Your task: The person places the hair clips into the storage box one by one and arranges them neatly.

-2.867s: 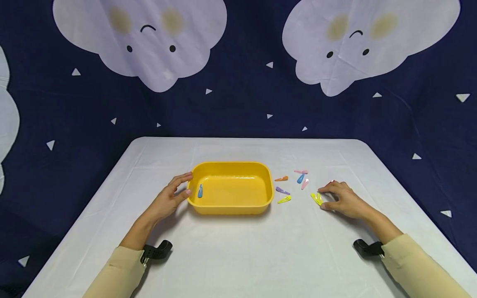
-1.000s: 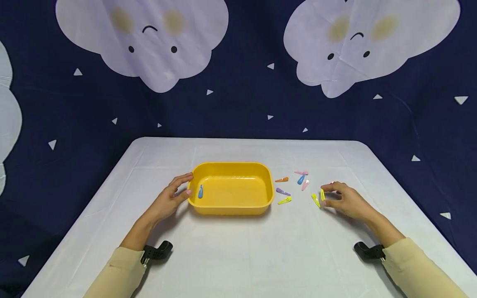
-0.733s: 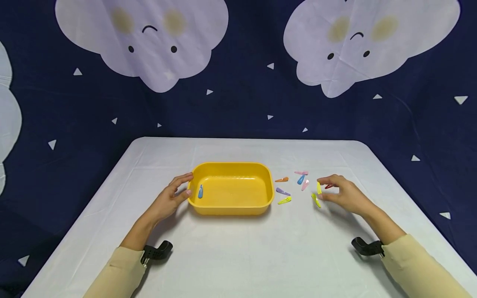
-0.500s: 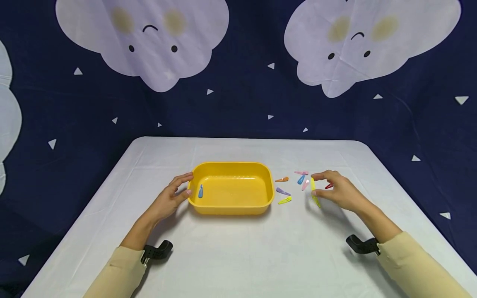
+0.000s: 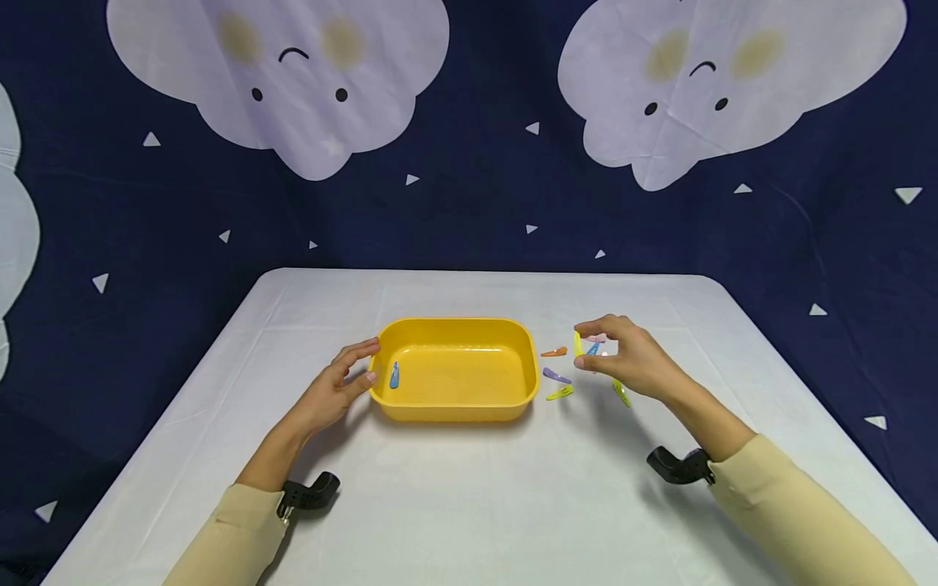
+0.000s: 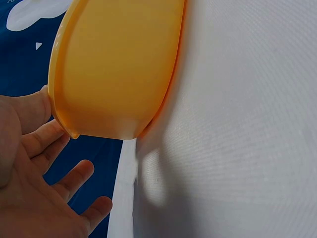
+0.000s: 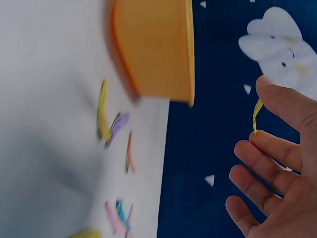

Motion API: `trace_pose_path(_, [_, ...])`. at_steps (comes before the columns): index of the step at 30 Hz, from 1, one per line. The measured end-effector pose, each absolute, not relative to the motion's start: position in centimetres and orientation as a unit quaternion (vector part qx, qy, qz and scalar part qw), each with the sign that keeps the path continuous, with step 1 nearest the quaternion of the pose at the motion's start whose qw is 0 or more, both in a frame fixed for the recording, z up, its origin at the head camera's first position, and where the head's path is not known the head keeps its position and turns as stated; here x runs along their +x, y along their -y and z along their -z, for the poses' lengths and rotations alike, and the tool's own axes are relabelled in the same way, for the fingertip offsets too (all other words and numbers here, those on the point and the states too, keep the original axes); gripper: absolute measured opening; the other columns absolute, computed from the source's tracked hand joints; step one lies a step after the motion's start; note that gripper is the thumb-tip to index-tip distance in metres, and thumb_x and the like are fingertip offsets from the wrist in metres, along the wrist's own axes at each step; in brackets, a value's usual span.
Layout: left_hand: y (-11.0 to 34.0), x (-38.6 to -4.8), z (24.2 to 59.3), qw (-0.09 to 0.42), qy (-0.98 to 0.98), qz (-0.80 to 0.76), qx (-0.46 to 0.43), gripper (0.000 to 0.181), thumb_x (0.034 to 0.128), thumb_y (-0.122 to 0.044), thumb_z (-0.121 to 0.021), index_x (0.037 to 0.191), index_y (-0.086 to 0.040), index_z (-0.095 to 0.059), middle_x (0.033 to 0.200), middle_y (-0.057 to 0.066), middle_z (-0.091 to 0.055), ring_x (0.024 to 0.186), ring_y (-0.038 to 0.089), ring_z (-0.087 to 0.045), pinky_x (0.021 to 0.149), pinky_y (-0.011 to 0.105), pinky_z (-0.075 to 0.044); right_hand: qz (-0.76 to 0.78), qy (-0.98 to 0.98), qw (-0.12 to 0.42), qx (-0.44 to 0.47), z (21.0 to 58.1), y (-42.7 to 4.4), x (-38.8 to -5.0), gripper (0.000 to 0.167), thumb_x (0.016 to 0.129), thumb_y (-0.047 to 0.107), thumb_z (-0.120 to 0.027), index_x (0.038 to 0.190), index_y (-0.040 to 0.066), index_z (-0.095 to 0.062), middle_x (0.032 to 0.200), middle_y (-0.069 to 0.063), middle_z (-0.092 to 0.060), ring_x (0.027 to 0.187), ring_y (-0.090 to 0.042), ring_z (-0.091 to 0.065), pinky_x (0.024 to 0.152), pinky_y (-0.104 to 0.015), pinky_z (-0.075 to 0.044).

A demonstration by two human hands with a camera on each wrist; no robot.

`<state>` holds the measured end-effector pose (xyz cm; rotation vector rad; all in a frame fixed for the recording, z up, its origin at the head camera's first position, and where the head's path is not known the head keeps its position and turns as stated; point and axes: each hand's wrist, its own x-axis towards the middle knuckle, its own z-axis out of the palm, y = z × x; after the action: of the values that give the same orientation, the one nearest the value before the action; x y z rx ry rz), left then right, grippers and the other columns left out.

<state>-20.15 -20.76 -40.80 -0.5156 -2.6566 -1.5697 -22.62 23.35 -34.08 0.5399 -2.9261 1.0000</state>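
Note:
My right hand (image 5: 632, 358) pinches a yellow snap hair clip (image 5: 577, 343) between thumb and fingertips, raised above the table. In the right wrist view that hair clip (image 7: 256, 116) spans thumb and index finger, and the other fingers are spread. My left hand (image 5: 333, 392) rests its fingertips and thumb against the left end of a yellow plastic tub (image 5: 454, 413). The left wrist view shows these fingers (image 6: 74, 181) loosely extended, some touching the tub's rim. One blue hair clip (image 5: 394, 375) lies inside the tub at its left.
Right of the tub lie an orange clip (image 5: 554, 352), a purple clip (image 5: 557, 375) and a yellow clip (image 5: 560, 392). Pink and blue clips (image 5: 593, 348) are partly behind my right hand. Another yellow clip (image 5: 621, 393) lies below it. A white cloth covers the table (image 5: 469, 505).
My right hand has picked one yellow hair clip off the table and carried it left and up towards the tub. The red clip is now hidden behind that hand. My left hand stays put.

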Motion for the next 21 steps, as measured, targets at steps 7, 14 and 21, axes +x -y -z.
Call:
trace_pose_path(7, [20.8, -20.1, 40.8, 0.007, 0.849, 0.501, -0.167, 0.046, 0.0963, -0.016, -0.053, 0.138, 0.0, -0.042, 0.152, 0.015, -0.031, 0.144, 0.037, -0.02, 0.11, 0.068, -0.013, -0.332, 0.92, 0.023, 0.206, 33.2, -20.2, -23.0, 0.052, 0.078, 0.036, -0.076, 0.123, 0.016, -0.061, 0.12, -0.004, -0.062, 0.118, -0.026, -0.05, 0.097, -0.053, -0.042])
trace_pose_path(14, [20.7, -20.1, 40.7, 0.01, 0.847, 0.505, -0.166, 0.047, 0.0961, -0.014, -0.053, 0.139, 0.001, -0.041, 0.151, 0.016, -0.031, 0.144, 0.037, -0.021, 0.11, 0.068, -0.012, -0.34, 0.914, 0.019, 0.22, 32.5, -16.6, -23.4, 0.051, 0.078, 0.034, -0.077, 0.123, 0.017, -0.061, 0.12, -0.004, -0.061, 0.117, -0.025, -0.051, 0.097, -0.052, -0.043])
trace_pose_path(21, [20.8, -20.2, 40.8, 0.009, 0.849, 0.503, -0.163, 0.046, 0.0961, -0.013, -0.053, 0.139, 0.0, -0.042, 0.151, 0.015, -0.032, 0.144, 0.037, -0.02, 0.111, 0.068, -0.012, -0.347, 0.91, 0.01, 0.227, 32.6, -13.1, -23.9, 0.051, 0.078, 0.033, -0.076, 0.124, 0.016, -0.061, 0.119, -0.003, -0.062, 0.118, -0.023, -0.051, 0.101, -0.049, -0.042])
